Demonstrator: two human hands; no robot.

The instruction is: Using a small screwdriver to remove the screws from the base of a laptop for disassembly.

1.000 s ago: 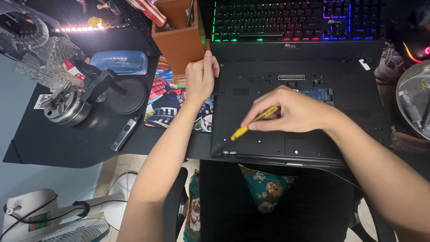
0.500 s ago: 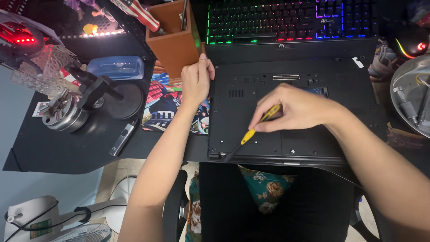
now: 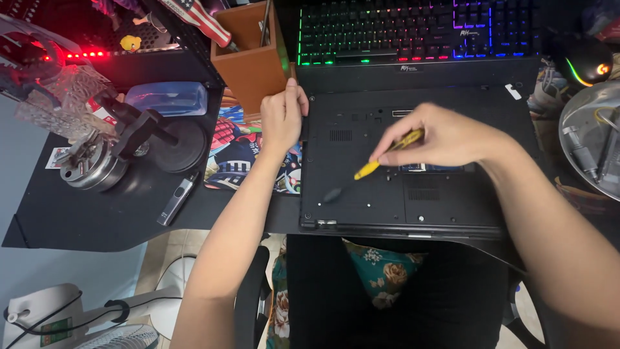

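Black laptop (image 3: 413,161), flipped bottom-up w/ its matte plastic underside showing, lies flat on the black desk (image 3: 97,213), just in front of a backlit keyboard w/ rainbow-lit keys (image 3: 413,29). Right hand (image 3: 445,137) pinches a small screwdriver w/ yellow handle and dark shaft (image 3: 378,161) between thumb and fingers, clenched round the handle; the tool slants down to the left, tip on or just above the laptop's underside near its lower left part, can't tell which since the tip is blurred. Left hand (image 3: 282,116) rests on the laptop's left edge near the back corner, fingers curled over the edge, pressing it rather than grasping anything. Under that wrist lies a colourful cartoon-print mat (image 3: 239,155), touching the laptop's left side. Behind the left hand stands a brown wooden box-shaped holder (image 3: 252,64). Further left: a round black disc (image 3: 181,145), a pale blue plastic case (image 3: 168,97), a shiny metal round part (image 3: 90,168). At far right, a clear round dish w/ metal bits (image 3: 591,148).
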